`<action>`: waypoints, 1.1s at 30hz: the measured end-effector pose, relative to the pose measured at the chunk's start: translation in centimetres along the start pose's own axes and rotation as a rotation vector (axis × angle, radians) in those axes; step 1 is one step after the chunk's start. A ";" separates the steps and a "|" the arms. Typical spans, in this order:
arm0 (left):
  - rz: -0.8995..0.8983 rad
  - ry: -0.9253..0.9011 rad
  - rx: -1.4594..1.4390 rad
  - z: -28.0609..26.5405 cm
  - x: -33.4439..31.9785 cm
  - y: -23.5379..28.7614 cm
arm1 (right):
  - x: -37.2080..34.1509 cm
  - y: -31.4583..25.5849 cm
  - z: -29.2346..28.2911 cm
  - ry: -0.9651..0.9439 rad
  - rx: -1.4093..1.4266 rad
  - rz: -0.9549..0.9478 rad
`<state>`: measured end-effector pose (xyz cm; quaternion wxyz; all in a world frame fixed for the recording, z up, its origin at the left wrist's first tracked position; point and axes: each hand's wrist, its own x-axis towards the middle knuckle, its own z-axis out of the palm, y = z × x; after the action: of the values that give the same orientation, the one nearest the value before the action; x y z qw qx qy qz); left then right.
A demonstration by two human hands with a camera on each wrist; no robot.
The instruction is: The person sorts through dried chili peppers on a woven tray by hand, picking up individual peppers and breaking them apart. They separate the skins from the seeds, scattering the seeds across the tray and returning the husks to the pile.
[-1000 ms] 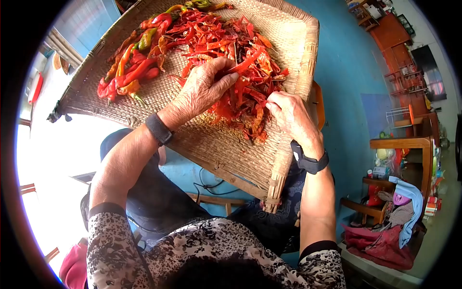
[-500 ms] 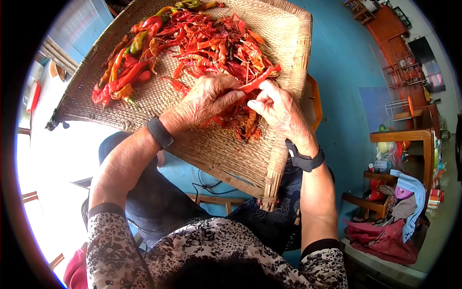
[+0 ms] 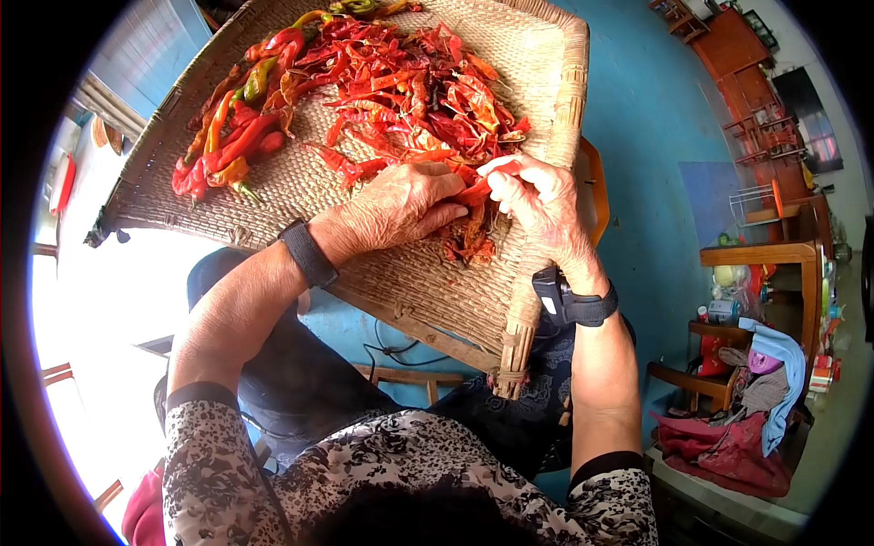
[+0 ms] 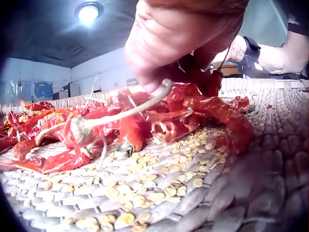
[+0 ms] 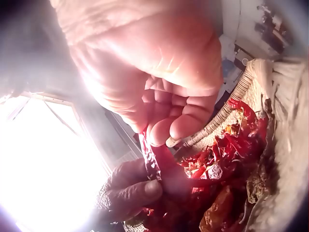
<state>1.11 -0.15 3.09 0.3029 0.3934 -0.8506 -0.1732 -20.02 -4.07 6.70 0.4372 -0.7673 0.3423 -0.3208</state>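
Both hands hold one red pepper [image 3: 473, 193] above the near right part of a woven tray [image 3: 437, 300]. The left hand [image 3: 401, 205] grips its left part, thumb toward the right hand. The right hand [image 3: 542, 202] pinches the other end between thumb and fingers; in the right wrist view the pepper [image 5: 166, 166] spans between the right hand [image 5: 154, 72] and the left hand [image 5: 128, 191]. Dried red peppers [image 3: 419, 91] lie heaped beyond. The left wrist view has the left hand [image 4: 183, 34] over peppers with pale stems [image 4: 130, 112] and loose yellow seeds [image 4: 145, 193].
Larger fresh-looking red and green peppers [image 3: 241, 141] lie at the tray's left. The tray rests over the person's lap, with an orange-edged object [image 3: 596, 191] beside its right rim. A wooden chair [image 3: 696, 387] piled with cloths stands at the right; a black cable [image 3: 387, 350] lies below.
The right hand has come from the tray's right side to the left hand and taken the pepper's far end. Both hands are now lower and closer together, and the tray has shifted slightly left.
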 end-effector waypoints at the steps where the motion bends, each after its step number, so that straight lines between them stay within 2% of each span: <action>1: 0.000 0.000 0.000 -0.1 0.0 0.0 | 0.0 0.0 -0.2 0.000 0.000 0.000; 3: -0.032 -0.061 -0.013 -0.2 -0.1 0.0 | -0.2 0.0 -0.9 0.066 0.068 0.030; 7: -0.014 -0.042 -0.068 -0.2 -0.3 -0.1 | 0.0 -0.1 -3.4 0.286 0.287 -0.001; 9: -0.060 -0.079 -0.058 -0.2 -0.3 0.0 | 0.2 -0.1 -4.5 0.404 0.295 -0.022; 11: -0.051 -0.083 -0.042 -0.2 -0.4 0.1 | 0.4 -0.1 -5.3 0.441 0.375 -0.050; 13: -0.044 -0.086 -0.026 -0.3 -0.4 0.2 | 0.4 -0.1 -5.7 0.484 0.314 -0.039; 16: 0.008 -0.099 0.020 -0.2 -0.5 0.2 | 0.1 -0.1 -5.7 0.393 0.308 0.022; 19: 0.066 -0.065 0.045 -0.2 -0.5 0.1 | -0.1 -0.3 -5.4 0.400 0.248 0.014; 23: 0.052 -0.056 0.049 0.0 -0.6 -0.1 | -0.1 0.5 -6.9 0.562 0.439 -0.115; 25: 0.065 -0.041 0.050 -0.1 -0.5 -0.2 | 0.2 -0.3 -7.3 0.634 0.656 -0.102; 26: 0.068 -0.046 0.049 -0.1 -0.5 -0.2 | 0.2 -0.6 -7.3 0.648 0.670 -0.068; 33: 0.057 -0.056 0.091 -0.1 -0.7 0.2 | 0.4 -0.2 -5.4 0.505 0.459 -0.023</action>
<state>1.39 0.51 3.02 0.2657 0.3775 -0.8765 -0.1367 -24.07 -6.75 9.15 0.4963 -0.5489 0.3500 -0.5744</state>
